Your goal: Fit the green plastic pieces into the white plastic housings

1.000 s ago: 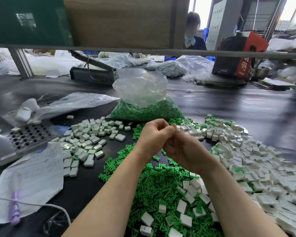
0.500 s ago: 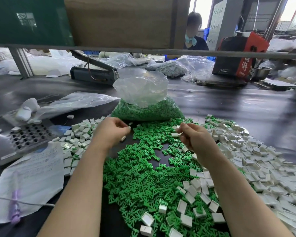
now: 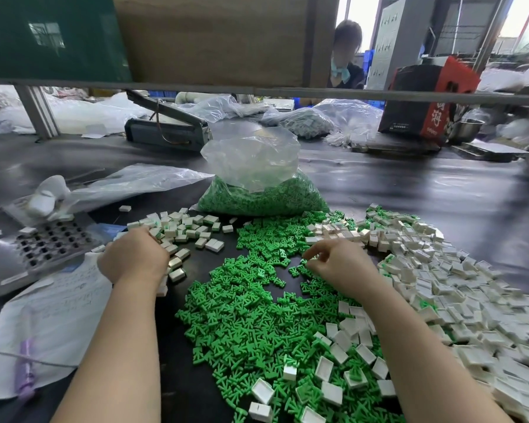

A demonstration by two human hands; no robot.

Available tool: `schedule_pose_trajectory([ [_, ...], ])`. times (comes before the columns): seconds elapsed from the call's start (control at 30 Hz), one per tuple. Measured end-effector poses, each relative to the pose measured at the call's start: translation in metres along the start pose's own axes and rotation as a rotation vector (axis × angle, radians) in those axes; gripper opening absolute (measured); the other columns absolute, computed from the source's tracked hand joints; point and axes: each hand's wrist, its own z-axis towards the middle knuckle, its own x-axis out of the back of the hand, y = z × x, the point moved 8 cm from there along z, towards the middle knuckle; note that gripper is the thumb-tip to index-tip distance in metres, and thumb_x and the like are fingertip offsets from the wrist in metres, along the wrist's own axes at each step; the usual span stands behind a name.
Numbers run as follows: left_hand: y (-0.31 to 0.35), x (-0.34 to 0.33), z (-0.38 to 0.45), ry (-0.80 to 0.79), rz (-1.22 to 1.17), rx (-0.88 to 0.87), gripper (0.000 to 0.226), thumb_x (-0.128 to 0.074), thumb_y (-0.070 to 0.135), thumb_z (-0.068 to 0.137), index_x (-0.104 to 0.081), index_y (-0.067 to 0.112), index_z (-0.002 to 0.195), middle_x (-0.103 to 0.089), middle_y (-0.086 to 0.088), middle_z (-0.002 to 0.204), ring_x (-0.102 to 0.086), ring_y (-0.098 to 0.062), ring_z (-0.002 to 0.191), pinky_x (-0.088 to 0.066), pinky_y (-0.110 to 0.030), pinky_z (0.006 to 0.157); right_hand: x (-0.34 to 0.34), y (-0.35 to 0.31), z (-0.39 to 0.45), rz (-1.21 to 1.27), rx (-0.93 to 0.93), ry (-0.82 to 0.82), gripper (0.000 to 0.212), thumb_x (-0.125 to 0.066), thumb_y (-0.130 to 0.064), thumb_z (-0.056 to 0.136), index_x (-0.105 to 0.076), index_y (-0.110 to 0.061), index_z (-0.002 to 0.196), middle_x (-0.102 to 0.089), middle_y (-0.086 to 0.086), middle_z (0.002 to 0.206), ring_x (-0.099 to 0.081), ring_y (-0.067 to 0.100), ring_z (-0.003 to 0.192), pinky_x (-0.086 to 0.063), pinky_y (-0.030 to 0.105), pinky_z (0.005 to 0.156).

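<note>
Green plastic pieces, small and forked, lay in a loose heap too many to count on the black tabletop, just in front of a clear plastic bag part-filled with more of them. White plastic housings, small open-topped rectangular shells, were spread in a broad pile right of that bag and nearer the camera; a smaller group of white housings with green fitted inside lay left of the bag.

Two hands were in view. The left hand rested knuckles-up on the smaller group, fingers curled down among them; whether it gripped one I could not tell. The right hand hovered over the green heap, thumb and forefinger bent toward each other, with nothing visibly pinched.

Left of the bag sat one grey perforated tray and one handwritten paper sheet, its writing too blurred to read. Far right of the bag stood a red-and-black carton bearing red characters I could not make out.
</note>
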Motion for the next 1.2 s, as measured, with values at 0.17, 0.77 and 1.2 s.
schedule_pose_trajectory([
  [0.17, 0.034, 0.009, -0.01, -0.026, -0.118, -0.095, 0.01, -0.067, 0.024, 0.081, -0.071, 0.022, 0.091, -0.07, -0.006, 0.093, -0.061, -0.032, 0.092, -0.044, -0.033, 0.074, -0.014, -0.014, 0.001, -0.271, 0.086, -0.06, 0.033, -0.063, -0.041, 0.091, -0.063, -0.034, 0.124, -0.059, -0.001, 0.123, -0.053, 0.021, 0.116, -0.046, 0.039, 0.099],
  [0.77, 0.156, -0.035, -0.096, -0.567, -0.523, -0.57, 0.011, -0.079, 0.026, 0.079, -0.07, 0.03, 0.085, -0.069, 0.009, 0.08, -0.065, -0.005, 0.076, -0.054, -0.026, 0.07, -0.001, -0.014, 0.001, 0.031, 0.054, 0.083, 0.02, -0.059, -0.03, 0.095, -0.075, -0.018, 0.094, -0.073, 0.0, 0.085, -0.063, 0.021, 0.077, -0.054, 0.038, 0.073],
  [1.2, 0.162, -0.047, -0.107, -0.621, -0.567, -0.604, 0.009, -0.08, 0.016, 0.072, -0.074, 0.022, 0.072, -0.073, 0.004, 0.068, -0.07, -0.012, 0.071, -0.059, -0.036, 0.073, -0.005, -0.014, -0.003, 0.311, -0.007, -0.03, 0.017, -0.067, -0.027, 0.091, -0.076, -0.012, 0.089, -0.075, 0.003, 0.082, -0.068, 0.02, 0.082, -0.055, 0.04, 0.081],
])
